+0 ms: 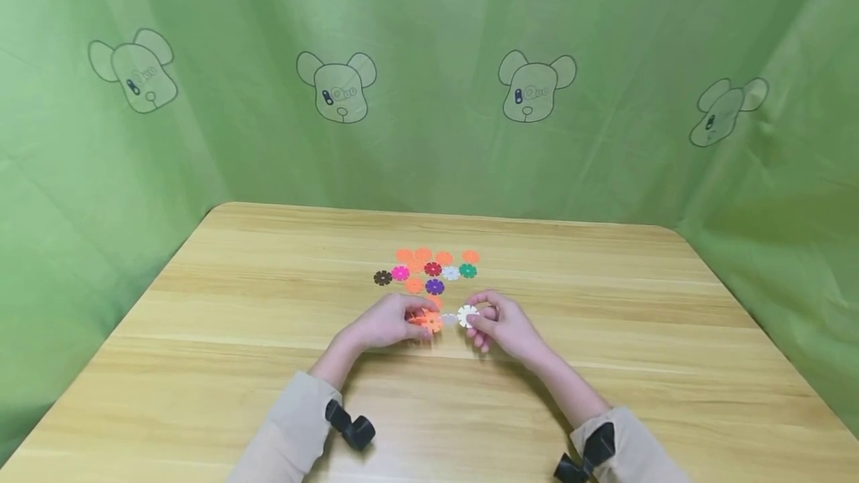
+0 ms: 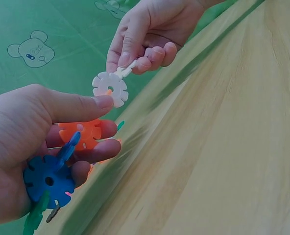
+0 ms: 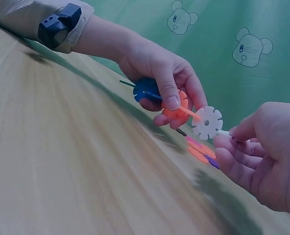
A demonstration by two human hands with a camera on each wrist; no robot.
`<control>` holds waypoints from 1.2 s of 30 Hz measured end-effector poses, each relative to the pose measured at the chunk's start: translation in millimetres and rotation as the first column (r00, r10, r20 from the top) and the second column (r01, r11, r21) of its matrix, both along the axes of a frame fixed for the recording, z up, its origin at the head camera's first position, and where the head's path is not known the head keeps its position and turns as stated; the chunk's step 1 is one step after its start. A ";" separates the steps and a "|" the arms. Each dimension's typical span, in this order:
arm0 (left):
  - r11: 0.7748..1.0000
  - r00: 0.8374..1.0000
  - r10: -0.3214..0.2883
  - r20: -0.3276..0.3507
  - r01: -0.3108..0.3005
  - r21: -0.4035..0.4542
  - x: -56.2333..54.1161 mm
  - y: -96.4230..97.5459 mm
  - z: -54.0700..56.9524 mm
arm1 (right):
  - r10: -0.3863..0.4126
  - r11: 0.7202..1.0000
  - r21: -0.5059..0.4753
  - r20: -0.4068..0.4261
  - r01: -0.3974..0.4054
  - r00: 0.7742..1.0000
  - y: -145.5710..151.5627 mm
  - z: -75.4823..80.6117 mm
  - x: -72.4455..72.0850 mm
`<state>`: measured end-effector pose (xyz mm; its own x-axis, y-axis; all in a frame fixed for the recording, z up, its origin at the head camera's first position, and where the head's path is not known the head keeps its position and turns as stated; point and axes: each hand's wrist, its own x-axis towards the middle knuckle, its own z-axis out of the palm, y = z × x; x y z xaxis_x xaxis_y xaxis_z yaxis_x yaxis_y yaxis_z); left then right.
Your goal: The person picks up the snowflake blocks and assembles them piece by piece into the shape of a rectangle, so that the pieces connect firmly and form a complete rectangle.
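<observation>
In the head view my left hand (image 1: 385, 323) and right hand (image 1: 506, 330) hold a chain of notched plastic discs a little above the table. Thumb and fingers of the left hand pinch an orange disc (image 2: 86, 134) near the chain's middle. Blue discs (image 2: 48, 182) and a green disc (image 2: 36, 215) hang under the left palm. Towards the right hand, another orange disc (image 3: 189, 112), mostly edge-on, meets a translucent white disc (image 3: 206, 123). At that end my right thumb and index finger pinch an opaque white disc (image 1: 467, 317), which touches the translucent one.
Loose discs lie beyond the hands on the wooden table (image 1: 235, 282): several orange discs (image 1: 423, 253), a brown disc (image 1: 382, 278), a pink disc (image 1: 400, 273), a red disc (image 1: 432, 269), a white disc (image 1: 450, 273), a green disc (image 1: 467, 270) and a purple disc (image 1: 435, 287). A green curtain (image 1: 429, 147) surrounds the table.
</observation>
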<state>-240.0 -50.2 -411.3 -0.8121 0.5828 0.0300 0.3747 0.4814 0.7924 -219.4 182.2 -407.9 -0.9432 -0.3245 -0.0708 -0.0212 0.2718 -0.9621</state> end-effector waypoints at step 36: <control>1.000 0.999 -0.016 -0.040 0.016 0.003 2.3 3.4 4.2 | -0.080 0.982 -0.168 0.036 0.085 0.996 -10.4 -2.1 5.9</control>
<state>-237.7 -46.8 -407.0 -0.8009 0.5953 0.0639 0.4135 0.4728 0.7781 -213.5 171.7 -409.9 -0.9656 -0.2553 -0.0496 0.0232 0.1051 -0.9942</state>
